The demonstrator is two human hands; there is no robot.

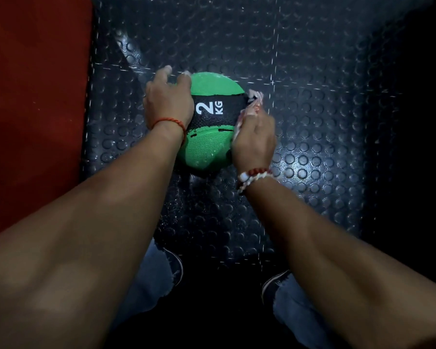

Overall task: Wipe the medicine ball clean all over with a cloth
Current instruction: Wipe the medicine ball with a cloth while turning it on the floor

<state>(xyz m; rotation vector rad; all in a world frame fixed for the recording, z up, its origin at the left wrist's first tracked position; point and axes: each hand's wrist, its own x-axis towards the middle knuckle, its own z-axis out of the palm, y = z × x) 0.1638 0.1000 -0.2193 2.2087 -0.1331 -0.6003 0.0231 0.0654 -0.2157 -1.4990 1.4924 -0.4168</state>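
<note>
A green medicine ball (209,144) with a black band marked "2 KG" sits on the dark studded floor mat (312,122) in front of me. My left hand (168,100) rests on the ball's left side, fingers spread and curved over its upper edge. My right hand (254,142) grips a pale cloth (253,107) against the ball's right side; part of the cloth sticks out above my fingers. The near green half shows small wet drops.
A red mat or pad (33,102) borders the studded floor on the left. My two dark shoes (175,268) (275,283) and jeans legs stand near the bottom of the view. The far right lies in deep shadow.
</note>
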